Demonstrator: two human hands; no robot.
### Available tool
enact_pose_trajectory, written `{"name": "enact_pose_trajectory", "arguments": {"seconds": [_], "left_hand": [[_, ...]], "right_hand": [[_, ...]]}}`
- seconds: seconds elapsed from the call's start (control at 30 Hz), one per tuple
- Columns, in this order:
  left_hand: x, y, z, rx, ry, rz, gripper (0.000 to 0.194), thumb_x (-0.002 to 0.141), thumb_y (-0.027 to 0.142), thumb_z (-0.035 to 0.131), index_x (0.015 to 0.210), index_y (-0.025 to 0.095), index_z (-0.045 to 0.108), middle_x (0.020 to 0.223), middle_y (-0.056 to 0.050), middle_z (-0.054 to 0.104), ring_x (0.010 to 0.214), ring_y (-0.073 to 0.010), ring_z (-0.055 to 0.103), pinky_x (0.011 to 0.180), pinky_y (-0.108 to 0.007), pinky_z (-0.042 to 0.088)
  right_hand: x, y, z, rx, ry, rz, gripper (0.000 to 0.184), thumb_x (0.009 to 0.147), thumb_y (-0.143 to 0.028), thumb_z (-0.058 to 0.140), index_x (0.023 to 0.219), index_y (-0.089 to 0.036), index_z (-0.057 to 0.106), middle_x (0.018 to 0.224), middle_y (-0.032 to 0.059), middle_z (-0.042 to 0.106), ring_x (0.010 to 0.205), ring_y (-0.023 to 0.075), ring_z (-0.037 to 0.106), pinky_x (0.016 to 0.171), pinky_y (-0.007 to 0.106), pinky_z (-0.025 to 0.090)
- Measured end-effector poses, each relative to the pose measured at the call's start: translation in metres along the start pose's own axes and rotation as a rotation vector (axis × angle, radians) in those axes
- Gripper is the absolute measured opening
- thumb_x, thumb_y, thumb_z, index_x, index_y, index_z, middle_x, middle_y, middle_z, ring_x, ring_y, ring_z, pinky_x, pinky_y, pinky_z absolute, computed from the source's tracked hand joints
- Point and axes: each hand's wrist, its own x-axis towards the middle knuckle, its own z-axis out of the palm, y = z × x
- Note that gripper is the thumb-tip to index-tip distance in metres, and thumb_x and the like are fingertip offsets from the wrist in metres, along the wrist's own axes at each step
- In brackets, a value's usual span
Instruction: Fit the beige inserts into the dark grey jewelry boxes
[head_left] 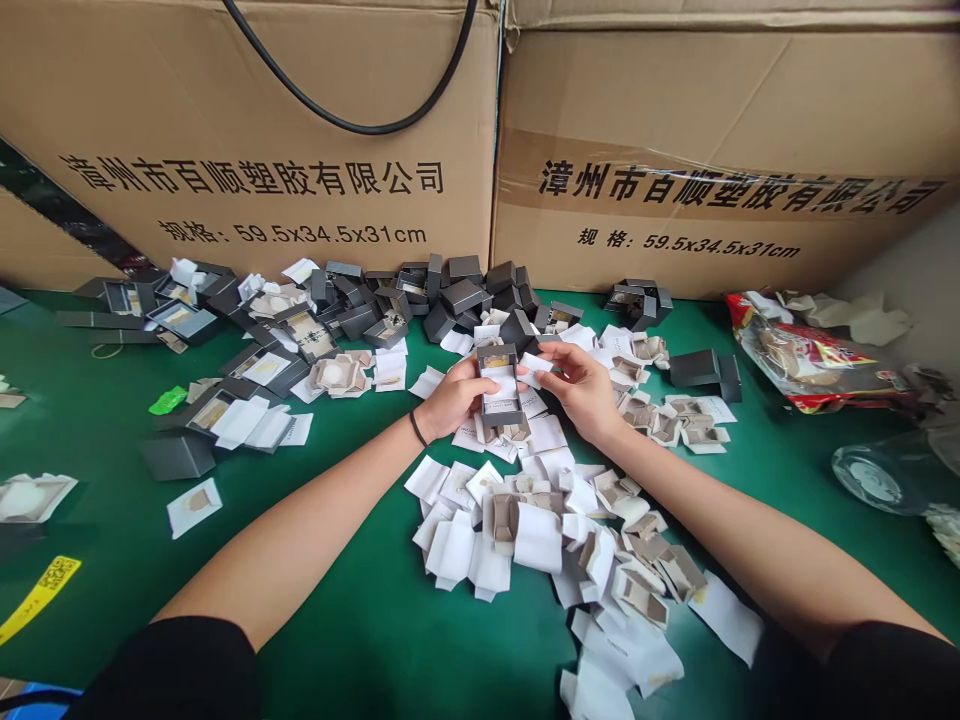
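head: two hands [448, 402], one held box [501, 419]

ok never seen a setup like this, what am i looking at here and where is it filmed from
No machine here: two bare hands do the work, seen in one picture from a camera on the person's head, looking forward and down. On the green tabletop lie many small dark grey boxes and folded white paper inserts. Two big brown cardboard cartons stand behind. The left hand holds an open dark grey box; the right hand holds a small white piece, apparently paper, beside it.
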Motion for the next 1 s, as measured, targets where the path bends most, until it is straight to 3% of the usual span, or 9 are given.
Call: {"name": "enact_pose_trajectory", "arguments": {"seconds": [0.1,0.23,0.37,0.73,1.0], "left_hand": [[0.0,-0.001,-0.001,-0.018,-0.01,0.013,0.042,0.068,0.016,0.061,0.109,0.014,0.056,0.103,-0.01,0.067,0.092,-0.0267,0.065,0.076,-0.037,0.052],[0.002,-0.001,0.0,-0.015,0.061,0.011,0.033,0.076,0.03,0.059,0.105,0.015,0.057,0.104,-0.01,0.067,0.085,-0.0257,0.067,0.07,-0.037,0.054],[0.002,0.0,0.003,0.034,0.119,-0.007,0.028,0.077,0.029,0.059,0.101,0.014,0.058,0.105,-0.011,0.066,0.077,-0.024,0.068,0.063,-0.036,0.055],[0.003,-0.006,0.001,0.094,0.069,0.023,0.039,0.073,0.034,0.065,0.106,0.014,0.057,0.105,-0.011,0.066,0.078,-0.0241,0.067,0.062,-0.034,0.054],[0.001,-0.006,-0.003,0.133,0.0,0.077,0.04,0.074,0.033,0.066,0.11,0.018,0.056,0.099,-0.005,0.065,0.086,-0.019,0.062,0.072,-0.029,0.049]], "right_hand": [[0.0,0.0,-0.002,-0.11,0.072,-0.094,0.029,0.075,-0.025,0.062,0.104,-0.024,0.058,0.088,0.0023,0.056,0.085,0.016,0.055,0.074,0.031,0.049],[-0.002,-0.004,-0.002,-0.292,0.133,-0.24,0.028,0.079,-0.029,0.057,0.107,-0.025,0.058,0.09,0.0038,0.053,0.085,0.0172,0.053,0.068,0.03,0.05],[-0.008,-0.012,0.001,-0.433,0.14,-0.366,0.028,0.084,-0.028,0.052,0.112,-0.025,0.056,0.09,0.0055,0.053,0.084,0.0181,0.052,0.065,0.03,0.049],[-0.017,-0.016,0.002,-0.531,0.106,-0.559,0.022,0.087,-0.026,0.049,0.108,-0.025,0.057,0.092,0.0076,0.057,0.084,0.0204,0.057,0.069,0.035,0.051],[-0.017,-0.017,0.003,-0.494,0.03,-0.691,0.026,0.084,-0.014,0.052,0.107,-0.027,0.055,0.094,0.0053,0.062,0.084,0.0189,0.058,0.072,0.036,0.05]]}}
